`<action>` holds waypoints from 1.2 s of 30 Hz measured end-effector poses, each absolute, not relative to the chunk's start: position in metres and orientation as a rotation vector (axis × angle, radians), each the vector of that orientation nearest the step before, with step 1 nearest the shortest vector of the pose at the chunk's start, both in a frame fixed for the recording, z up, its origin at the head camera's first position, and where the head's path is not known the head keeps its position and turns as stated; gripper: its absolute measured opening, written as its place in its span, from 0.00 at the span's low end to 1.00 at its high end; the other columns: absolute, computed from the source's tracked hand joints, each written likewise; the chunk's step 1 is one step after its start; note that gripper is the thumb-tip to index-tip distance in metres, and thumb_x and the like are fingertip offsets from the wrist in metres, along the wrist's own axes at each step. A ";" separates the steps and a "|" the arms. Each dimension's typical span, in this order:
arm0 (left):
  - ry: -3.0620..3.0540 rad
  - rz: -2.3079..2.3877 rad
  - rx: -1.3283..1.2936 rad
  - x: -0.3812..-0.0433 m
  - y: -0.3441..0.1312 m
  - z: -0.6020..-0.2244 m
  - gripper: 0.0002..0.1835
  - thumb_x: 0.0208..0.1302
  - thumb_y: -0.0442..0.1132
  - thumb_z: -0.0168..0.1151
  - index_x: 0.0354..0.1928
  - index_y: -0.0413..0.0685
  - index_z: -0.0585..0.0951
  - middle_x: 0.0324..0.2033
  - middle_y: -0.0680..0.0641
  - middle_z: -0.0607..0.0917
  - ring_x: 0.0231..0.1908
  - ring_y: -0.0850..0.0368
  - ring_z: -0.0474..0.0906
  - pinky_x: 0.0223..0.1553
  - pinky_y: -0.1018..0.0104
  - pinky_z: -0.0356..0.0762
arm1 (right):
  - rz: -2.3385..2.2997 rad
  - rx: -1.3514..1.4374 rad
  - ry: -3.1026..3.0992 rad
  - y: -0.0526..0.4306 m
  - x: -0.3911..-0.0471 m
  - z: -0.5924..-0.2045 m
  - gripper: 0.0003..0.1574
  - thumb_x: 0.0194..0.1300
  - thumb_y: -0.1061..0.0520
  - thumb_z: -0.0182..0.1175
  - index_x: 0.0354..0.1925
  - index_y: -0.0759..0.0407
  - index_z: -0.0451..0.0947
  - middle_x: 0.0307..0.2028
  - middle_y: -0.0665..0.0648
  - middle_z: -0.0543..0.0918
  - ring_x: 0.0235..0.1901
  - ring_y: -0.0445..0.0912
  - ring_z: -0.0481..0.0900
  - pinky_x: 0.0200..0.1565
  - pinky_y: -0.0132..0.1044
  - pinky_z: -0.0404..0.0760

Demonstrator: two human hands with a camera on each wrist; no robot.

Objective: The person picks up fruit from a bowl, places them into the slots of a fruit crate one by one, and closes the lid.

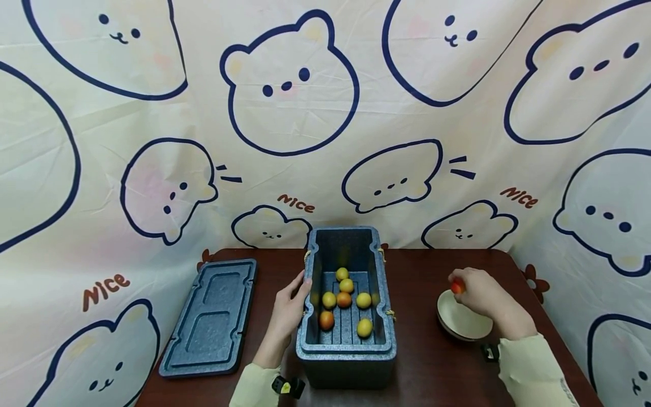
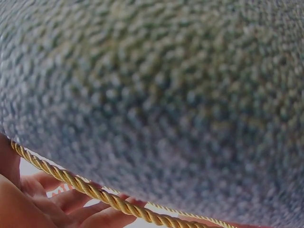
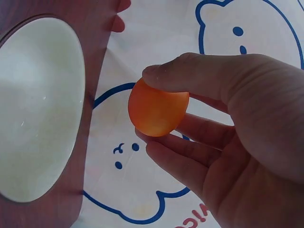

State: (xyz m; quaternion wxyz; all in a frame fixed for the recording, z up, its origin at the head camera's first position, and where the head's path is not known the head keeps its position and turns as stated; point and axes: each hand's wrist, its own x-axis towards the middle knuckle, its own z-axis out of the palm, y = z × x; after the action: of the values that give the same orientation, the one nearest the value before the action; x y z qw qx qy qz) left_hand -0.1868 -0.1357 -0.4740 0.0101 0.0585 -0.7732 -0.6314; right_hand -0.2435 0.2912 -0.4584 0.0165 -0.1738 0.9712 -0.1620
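My right hand (image 1: 475,294) pinches a small, smooth orange ball (image 3: 156,108) between thumb and fingertips. In the head view it is above the rim of a cream bowl (image 1: 465,319) on the right side of the table. The inside of the bowl that shows is bare. My left hand (image 1: 289,305) rests against the left outer wall of a speckled grey-blue box (image 1: 346,350), fingers extended along it. Inside lie several yellow balls (image 1: 363,300) and two orange balls (image 1: 326,320). A twisted gold cord (image 2: 118,202) crosses in front of the left fingers along the box.
A matching grey-blue lid (image 1: 211,316) with two recessed panels lies flat on the dark brown table (image 1: 417,362), left of the box. Cloth (image 1: 305,186) printed with bear outlines hangs behind the table and at both sides.
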 end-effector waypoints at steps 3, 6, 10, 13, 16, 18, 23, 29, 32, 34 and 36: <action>-2.410 -1.975 0.169 -0.187 -0.135 -0.473 0.33 0.76 0.56 0.55 0.75 0.47 0.68 0.72 0.38 0.69 0.70 0.40 0.64 0.68 0.40 0.64 | -0.507 -0.572 3.034 0.287 -0.246 -0.457 0.16 0.50 0.65 0.72 0.41 0.62 0.83 0.35 0.58 0.82 0.33 0.51 0.77 0.39 0.51 0.80; -2.407 -1.986 0.163 -0.188 -0.136 -0.473 0.34 0.76 0.57 0.54 0.75 0.47 0.67 0.72 0.38 0.68 0.71 0.39 0.62 0.68 0.39 0.63 | -0.510 -0.606 3.055 0.283 -0.249 -0.454 0.16 0.51 0.65 0.72 0.41 0.62 0.83 0.36 0.58 0.82 0.33 0.50 0.78 0.40 0.51 0.80; -2.406 -1.989 0.165 -0.188 -0.136 -0.473 0.34 0.75 0.58 0.55 0.75 0.48 0.67 0.72 0.38 0.67 0.72 0.40 0.61 0.68 0.40 0.62 | -0.531 -0.635 3.068 0.276 -0.252 -0.449 0.15 0.52 0.65 0.71 0.41 0.61 0.83 0.36 0.57 0.83 0.33 0.50 0.78 0.39 0.49 0.79; -2.408 -1.983 0.168 -0.188 -0.136 -0.474 0.35 0.74 0.59 0.56 0.75 0.48 0.68 0.72 0.39 0.68 0.71 0.40 0.62 0.68 0.40 0.63 | -0.551 -0.647 3.063 0.271 -0.254 -0.444 0.15 0.54 0.64 0.70 0.42 0.61 0.83 0.38 0.58 0.83 0.34 0.50 0.78 0.39 0.48 0.79; -2.407 -1.981 0.163 -0.188 -0.136 -0.474 0.35 0.74 0.58 0.56 0.75 0.48 0.68 0.72 0.39 0.69 0.71 0.40 0.63 0.67 0.40 0.64 | -0.563 -0.655 3.052 0.265 -0.256 -0.439 0.14 0.55 0.64 0.69 0.43 0.62 0.83 0.40 0.60 0.84 0.35 0.51 0.78 0.40 0.49 0.80; -2.407 -1.977 0.156 -0.188 -0.136 -0.475 0.34 0.75 0.58 0.55 0.75 0.47 0.68 0.72 0.39 0.69 0.71 0.40 0.63 0.67 0.40 0.65 | -0.562 -0.656 3.049 0.261 -0.257 -0.436 0.15 0.56 0.65 0.69 0.44 0.62 0.83 0.41 0.60 0.84 0.36 0.51 0.79 0.42 0.50 0.80; -2.410 -1.977 0.154 -0.188 -0.136 -0.476 0.34 0.75 0.58 0.55 0.75 0.47 0.67 0.72 0.38 0.69 0.71 0.40 0.64 0.67 0.40 0.64 | -0.571 -0.655 3.035 0.252 -0.261 -0.429 0.16 0.57 0.64 0.69 0.46 0.62 0.83 0.43 0.61 0.84 0.38 0.52 0.78 0.43 0.50 0.80; -2.410 -1.992 0.160 -0.185 -0.134 -0.469 0.32 0.77 0.52 0.54 0.75 0.44 0.66 0.72 0.37 0.68 0.71 0.39 0.62 0.68 0.40 0.64 | -0.601 -0.668 3.019 0.240 -0.264 -0.419 0.17 0.59 0.62 0.69 0.49 0.61 0.83 0.44 0.61 0.84 0.37 0.51 0.77 0.41 0.46 0.80; -2.411 -1.982 0.159 -0.185 -0.134 -0.470 0.32 0.77 0.54 0.55 0.75 0.46 0.67 0.72 0.37 0.68 0.72 0.39 0.62 0.68 0.40 0.63 | -0.600 -0.661 3.012 0.234 -0.266 -0.413 0.18 0.59 0.62 0.69 0.49 0.61 0.83 0.44 0.60 0.83 0.37 0.51 0.76 0.42 0.48 0.81; -2.405 -1.978 0.149 -0.187 -0.136 -0.475 0.33 0.76 0.56 0.55 0.75 0.47 0.67 0.72 0.38 0.68 0.72 0.39 0.61 0.68 0.40 0.62 | -0.591 -0.656 3.012 0.229 -0.267 -0.410 0.18 0.59 0.62 0.70 0.49 0.60 0.83 0.44 0.59 0.83 0.38 0.52 0.76 0.44 0.48 0.81; -2.406 -1.976 0.147 -0.187 -0.136 -0.475 0.33 0.76 0.56 0.54 0.75 0.46 0.67 0.72 0.37 0.68 0.72 0.39 0.61 0.68 0.39 0.63 | -0.596 -0.681 3.015 0.224 -0.268 -0.406 0.17 0.60 0.61 0.70 0.49 0.60 0.83 0.43 0.59 0.83 0.38 0.51 0.76 0.43 0.48 0.81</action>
State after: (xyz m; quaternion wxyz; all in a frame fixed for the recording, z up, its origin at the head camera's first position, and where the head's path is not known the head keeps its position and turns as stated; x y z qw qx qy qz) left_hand -0.1874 -0.1358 -0.4754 0.0123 0.0471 -0.7718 -0.6340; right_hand -0.2684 0.2240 -0.4061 -0.0031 -0.2163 0.9578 -0.1895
